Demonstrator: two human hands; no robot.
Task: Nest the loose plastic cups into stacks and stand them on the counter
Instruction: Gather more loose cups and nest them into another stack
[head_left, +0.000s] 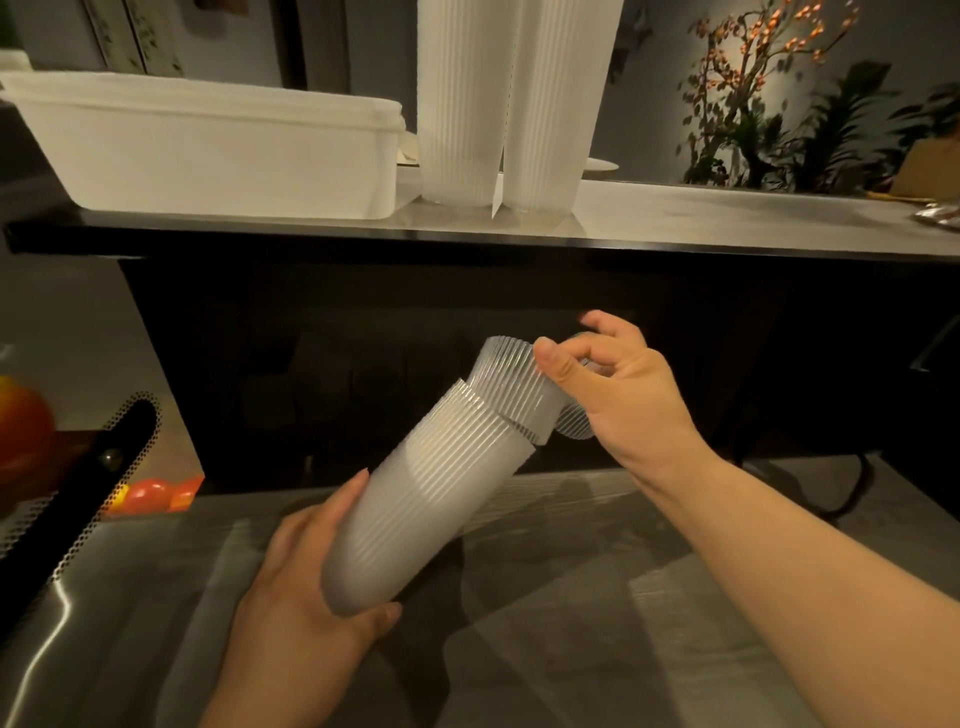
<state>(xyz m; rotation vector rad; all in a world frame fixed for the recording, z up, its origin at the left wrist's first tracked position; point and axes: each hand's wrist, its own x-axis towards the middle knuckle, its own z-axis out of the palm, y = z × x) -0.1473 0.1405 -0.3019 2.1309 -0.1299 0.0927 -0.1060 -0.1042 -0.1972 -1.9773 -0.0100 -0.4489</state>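
Note:
A long stack of nested ribbed clear plastic cups (415, 499) lies tilted in front of me, its base toward me and its mouth up and to the right. My left hand (306, 613) grips the base end of that stack. My right hand (613, 395) pinches the rim of a short group of cups (514, 384) whose lower end sits in the mouth of the stack. Two tall stacks of the same cups (498, 104) stand upright side by side on the raised counter (675, 218), their tops out of view.
A white plastic tub (208, 150) sits on the counter left of the standing stacks. Potted plants (779, 114) are at the far right. Below lies a steel worktop (571, 623) covered by clear plastic film. A perforated metal panel (78, 499) and orange items (156, 496) are at left.

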